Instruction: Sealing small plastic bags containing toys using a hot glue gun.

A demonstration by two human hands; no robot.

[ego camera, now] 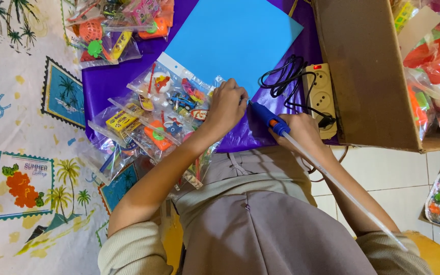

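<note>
My right hand [301, 130] grips a blue glue gun [267, 116] with a long clear glue stick [342, 188] sticking out behind it; the nozzle points left toward my left hand. My left hand [226, 104] presses down on a clear plastic bag of small toys [171, 94] at the lower edge of a blue paper sheet [230, 35]. Both lie on a purple sheet [108, 81] in front of my lap.
More clear toy packets [128, 127] lie to the left, and several at the top [113, 25]. A beige power strip [322, 94] with a black cable [283, 76] sits beside an open cardboard box [367, 71] of toys. A palm-print cloth [21, 153] covers the left.
</note>
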